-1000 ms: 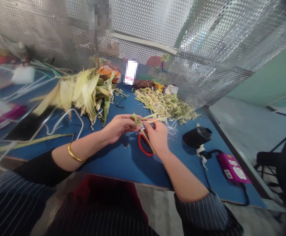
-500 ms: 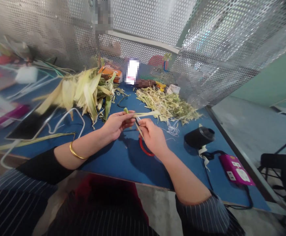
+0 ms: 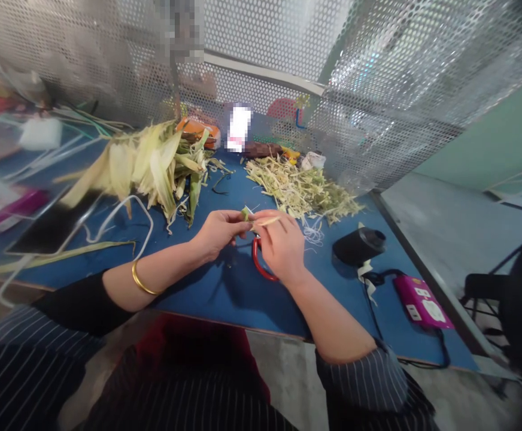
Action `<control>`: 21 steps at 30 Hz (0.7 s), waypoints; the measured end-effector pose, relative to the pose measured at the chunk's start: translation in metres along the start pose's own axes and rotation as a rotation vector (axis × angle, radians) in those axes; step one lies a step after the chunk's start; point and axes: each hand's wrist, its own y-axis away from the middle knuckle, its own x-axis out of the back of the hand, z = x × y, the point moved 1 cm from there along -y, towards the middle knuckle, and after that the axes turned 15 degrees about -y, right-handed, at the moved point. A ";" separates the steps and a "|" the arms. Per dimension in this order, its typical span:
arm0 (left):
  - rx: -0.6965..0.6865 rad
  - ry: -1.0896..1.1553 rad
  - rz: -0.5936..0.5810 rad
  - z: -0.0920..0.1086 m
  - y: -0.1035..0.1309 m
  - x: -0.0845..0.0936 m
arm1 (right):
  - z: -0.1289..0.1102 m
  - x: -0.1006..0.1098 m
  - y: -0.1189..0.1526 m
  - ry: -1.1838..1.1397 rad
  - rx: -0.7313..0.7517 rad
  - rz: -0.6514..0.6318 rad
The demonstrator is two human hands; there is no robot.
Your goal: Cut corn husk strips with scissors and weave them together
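The head camera looks down across the table (image 3: 265,308)

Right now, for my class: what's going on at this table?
A person's left hand and right hand hold a thin pale strip between their fingertips above a blue table. A red handle shows below the right hand; whether it is gripped is unclear. Beyond lie dry leaves leftward and shreds rightward.

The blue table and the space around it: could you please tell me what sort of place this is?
It is probably a small handcraft workplace: on the blue table are a bundle of dry leaves and a heap of narrow strips.
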 end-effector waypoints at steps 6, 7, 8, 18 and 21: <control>-0.002 0.001 -0.195 0.004 0.005 -0.001 | 0.006 -0.001 -0.001 0.020 -0.468 -0.071; 0.013 0.017 -0.221 0.004 0.006 -0.001 | 0.007 -0.001 -0.001 0.041 -0.490 -0.076; 0.022 0.027 -0.243 0.004 0.006 -0.001 | 0.007 -0.001 -0.001 0.060 -0.501 -0.073; 0.091 0.090 -0.030 0.000 -0.002 0.004 | 0.008 0.006 -0.003 0.035 -0.323 -0.103; 0.164 0.184 -0.008 0.001 -0.006 0.009 | 0.009 0.009 -0.003 0.151 -0.104 -0.130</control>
